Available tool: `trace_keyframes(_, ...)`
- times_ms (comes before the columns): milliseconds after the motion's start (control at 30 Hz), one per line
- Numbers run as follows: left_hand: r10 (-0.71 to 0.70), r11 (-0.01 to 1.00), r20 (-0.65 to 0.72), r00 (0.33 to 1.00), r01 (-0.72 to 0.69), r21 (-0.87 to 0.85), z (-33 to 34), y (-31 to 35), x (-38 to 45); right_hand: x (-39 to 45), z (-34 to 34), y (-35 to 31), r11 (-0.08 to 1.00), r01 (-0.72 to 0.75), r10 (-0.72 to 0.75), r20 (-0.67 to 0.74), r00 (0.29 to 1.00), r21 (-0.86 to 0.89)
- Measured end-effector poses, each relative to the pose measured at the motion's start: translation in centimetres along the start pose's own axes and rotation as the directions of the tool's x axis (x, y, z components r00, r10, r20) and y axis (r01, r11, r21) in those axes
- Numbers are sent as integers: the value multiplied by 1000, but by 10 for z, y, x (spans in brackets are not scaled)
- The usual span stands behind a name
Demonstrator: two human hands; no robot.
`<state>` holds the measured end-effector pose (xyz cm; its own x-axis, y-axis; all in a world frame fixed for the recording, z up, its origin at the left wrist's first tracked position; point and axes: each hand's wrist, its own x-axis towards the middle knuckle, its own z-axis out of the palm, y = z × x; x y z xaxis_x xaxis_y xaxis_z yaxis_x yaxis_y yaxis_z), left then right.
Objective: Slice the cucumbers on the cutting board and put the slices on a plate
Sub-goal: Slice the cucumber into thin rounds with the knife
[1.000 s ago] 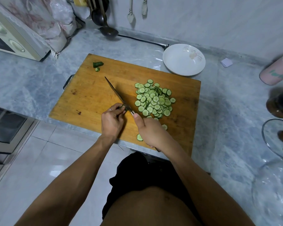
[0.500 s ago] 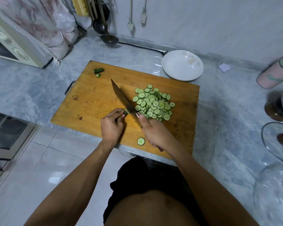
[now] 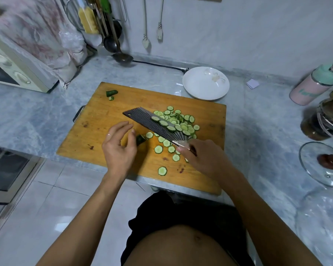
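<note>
right hand [image 3: 204, 160] grips handle of dark ridged cleaver [image 3: 152, 124], blade tilted flat-side up, three slices stuck on it | left hand [image 3: 118, 148] fingers loosely spread, thumb touching dark green cucumber stub [image 3: 140, 139] | green cucumber slices [image 3: 179, 123] heaped mid-right of rectangular wooden cutting board [image 3: 96, 131] | white round plate [image 3: 205, 83] touching board's far right corner

Dim even light, soft shadows, wide-angle edge warp, slight blur

Marble counter [image 3: 46, 116] under board [image 3: 96, 135], plate [image 3: 198, 93]
</note>
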<state>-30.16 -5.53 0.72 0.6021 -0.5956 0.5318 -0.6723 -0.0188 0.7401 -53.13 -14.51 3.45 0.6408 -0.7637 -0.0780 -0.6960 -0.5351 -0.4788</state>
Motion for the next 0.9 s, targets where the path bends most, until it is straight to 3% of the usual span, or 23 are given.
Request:
trace_keyframes(100,166,986,255,953,-168,-14,2,13,3,-3,-2,1,987,38,-34,28,999,-157)
trace_keyframes(200,117,986,576,809,-162,28,13,18,10,-8,-1,0,964,100,-92,46,995,-246)
trace_keyframes(400,-33,999,800,599,0,42,41,13,40,-17,3,0,929,196,-185,65,981,-314)
trace_keyframes(567,-92,987,751,654,-42,157,59,14,56,-20,1,4,932,183,-175,54,983,-311)
trace_keyframes(667,50,991,837,544,-131,26,63,35,49,-19,0,6,929,191,-195,22,981,-317)
trace_keyframes(733,56,987,863,503,-160,29,71,42,43,-19,-2,6,926,203,-210,10,978,-318)
trace_keyframes(900,-57,949,751,657,-198,245,92,37,50,-21,-6,4,922,212,-218,17,976,-325)
